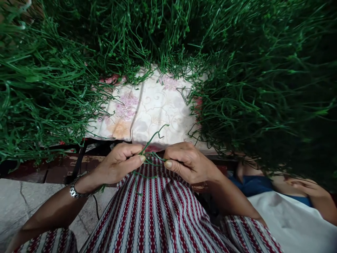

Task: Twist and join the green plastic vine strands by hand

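Observation:
My left hand [122,163], with a metal watch [74,189] on its wrist, pinches a thin green plant stem [151,140] between thumb and fingers. One end of the stem sticks up past the thumb, with small side shoots. My right hand [185,161] is closed on the other side, thumb pressed on the fingers, gripping thin green strands that run across from the left hand. More strands dangle below the left thumb. Both hands are a little apart, above my striped lap and in front of the flowered cloth [163,112].
Large heaps of thin green stems [47,88] surround the cloth at the left, the back and the right [252,98]. The table's worn wooden edge [60,167] runs under the cloth. At the lower right sits another person, whose hand [302,186] shows near a white garment [286,218].

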Tool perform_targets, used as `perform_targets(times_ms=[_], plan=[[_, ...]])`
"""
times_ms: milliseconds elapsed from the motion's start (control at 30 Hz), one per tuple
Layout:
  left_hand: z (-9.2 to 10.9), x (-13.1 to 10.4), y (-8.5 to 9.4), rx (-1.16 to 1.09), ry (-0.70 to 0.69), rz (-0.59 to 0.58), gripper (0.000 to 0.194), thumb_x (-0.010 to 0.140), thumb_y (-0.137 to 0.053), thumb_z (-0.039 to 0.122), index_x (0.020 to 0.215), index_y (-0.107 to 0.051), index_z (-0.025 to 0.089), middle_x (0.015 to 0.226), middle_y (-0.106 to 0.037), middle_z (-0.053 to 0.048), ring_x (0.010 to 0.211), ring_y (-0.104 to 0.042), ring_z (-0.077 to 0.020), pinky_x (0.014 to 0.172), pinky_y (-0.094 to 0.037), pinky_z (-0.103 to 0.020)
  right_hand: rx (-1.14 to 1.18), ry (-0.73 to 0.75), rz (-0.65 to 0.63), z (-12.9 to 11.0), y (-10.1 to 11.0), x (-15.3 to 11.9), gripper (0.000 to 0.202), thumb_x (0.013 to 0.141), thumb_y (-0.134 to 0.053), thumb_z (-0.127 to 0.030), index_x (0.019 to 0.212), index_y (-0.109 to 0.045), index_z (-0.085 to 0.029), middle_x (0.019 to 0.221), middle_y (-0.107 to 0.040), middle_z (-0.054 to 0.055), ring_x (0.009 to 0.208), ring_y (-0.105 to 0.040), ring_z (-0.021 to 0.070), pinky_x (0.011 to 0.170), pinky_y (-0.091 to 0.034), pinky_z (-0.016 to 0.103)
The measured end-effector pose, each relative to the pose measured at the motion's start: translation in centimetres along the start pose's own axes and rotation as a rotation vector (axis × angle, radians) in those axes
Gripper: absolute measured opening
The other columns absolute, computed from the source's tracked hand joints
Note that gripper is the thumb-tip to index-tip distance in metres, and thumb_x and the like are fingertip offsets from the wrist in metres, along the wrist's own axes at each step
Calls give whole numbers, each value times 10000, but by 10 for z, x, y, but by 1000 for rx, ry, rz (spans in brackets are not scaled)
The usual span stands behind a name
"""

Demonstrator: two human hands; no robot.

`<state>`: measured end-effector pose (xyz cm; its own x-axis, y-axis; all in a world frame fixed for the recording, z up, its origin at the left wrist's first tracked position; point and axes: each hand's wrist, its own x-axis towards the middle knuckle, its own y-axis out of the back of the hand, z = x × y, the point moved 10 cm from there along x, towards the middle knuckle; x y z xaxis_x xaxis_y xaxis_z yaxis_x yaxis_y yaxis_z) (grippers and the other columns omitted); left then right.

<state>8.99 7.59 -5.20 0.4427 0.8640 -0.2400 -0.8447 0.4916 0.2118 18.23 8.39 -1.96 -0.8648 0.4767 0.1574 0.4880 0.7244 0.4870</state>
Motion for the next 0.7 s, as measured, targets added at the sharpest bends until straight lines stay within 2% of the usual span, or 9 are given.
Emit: perform_targets(times_ms=[133, 233, 300, 400, 433, 500, 567, 633, 700], plan=[[11, -7, -13, 61, -71, -98, 307, 827, -392, 198, 551, -258, 176, 515, -238, 56, 469, -221, -65, 451, -178, -225, -34, 113, 60, -11, 0, -4, 306, 909, -404, -229, 612, -431, -159, 566, -385, -18, 552, -381, 90, 544, -283, 239], [20, -21, -19, 98, -104, -180, 320, 820, -406, 184, 542, -247, 175, 501, -225, 54, 454, -222, -67, 445, -182, -232, -16, 173, 18, -21, -2, -12, 343, 914, -386, -256, 584, -422, -171, 532, -373, -16, 533, -373, 103, 540, -298, 257], [28, -30, -9, 91, -136, -147, 309, 823, -419, 193, 529, -325, 173, 476, -269, 52, 433, -245, -70, 436, -211, -228, -5, 189, 48, -26, 10, -20, 356, 914, -388, -254, 567, -410, -179, 512, -363, -19, 512, -366, 103, 527, -305, 256], [33, -37, 17, 38, -155, 30, 266, 844, -412, 246, 611, -531, 197, 517, -474, 19, 420, -344, -85, 444, -303, -232, -61, 131, 217, -27, 42, -30, 327, 899, -419, -196, 573, -433, -180, 502, -379, -21, 489, -371, 94, 511, -313, 245], [30, -36, 27, 31, -142, 121, 261, 841, -428, 268, 623, -555, 201, 534, -501, 8, 435, -368, -93, 451, -317, -238, -99, 96, 253, -26, 49, -31, 297, 890, -437, -183, 594, -458, -178, 515, -400, -17, 493, -384, 93, 514, -320, 245], [21, -27, 25, 40, -111, 127, 250, 791, -530, 260, 555, -519, 181, 493, -418, 25, 451, -346, -86, 449, -284, -227, -135, 70, 242, -25, 49, -29, 247, 872, -469, -178, 625, -474, -174, 545, -429, -8, 521, -422, 97, 517, -336, 243], [0, -16, 26, -28, -13, 200, 289, 814, -517, 280, 550, -491, 165, 503, -350, 36, 466, -298, -75, 443, -248, -214, -150, 66, 358, -24, 55, -25, 154, 857, -480, -160, 706, -506, -168, 599, -468, 5, 579, -475, 109, 545, -380, 244], [-21, -5, 24, -129, 64, 257, 315, 827, -513, 331, 566, -483, 156, 517, -321, 40, 478, -271, -70, 444, -238, -203, -193, 111, 495, -28, 59, -21, 57, 840, -498, -154, 792, -528, -160, 719, -541, 44, 708, -545, 141, 640, -449, 278], [-32, 3, 17, -235, 77, 262, 329, 798, -561, 374, 569, -487, 149, 521, -328, 42, 480, -272, -65, 443, -242, -194, -245, 176, 526, -32, 51, -13, 22, 830, -511, -155, 816, -529, -156, 879, -586, 92, 878, -574, 185, 771, -476, 339]])
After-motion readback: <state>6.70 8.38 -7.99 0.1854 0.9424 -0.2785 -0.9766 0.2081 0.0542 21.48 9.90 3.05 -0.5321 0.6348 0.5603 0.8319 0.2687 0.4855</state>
